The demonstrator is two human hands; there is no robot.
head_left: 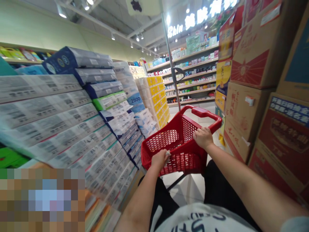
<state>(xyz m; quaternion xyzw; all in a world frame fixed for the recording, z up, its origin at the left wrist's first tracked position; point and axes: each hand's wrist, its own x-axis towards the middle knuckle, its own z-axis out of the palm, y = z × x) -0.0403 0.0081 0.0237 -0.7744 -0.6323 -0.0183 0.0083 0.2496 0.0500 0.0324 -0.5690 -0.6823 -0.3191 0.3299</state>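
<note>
Between stacked goods, hands (159, 159) on red basket (180, 141)

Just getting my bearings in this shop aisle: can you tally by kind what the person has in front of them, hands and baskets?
Hands: 2 (left hand and right hand, both gripping the rim)
Basket: 1, red
Total: 3
</note>
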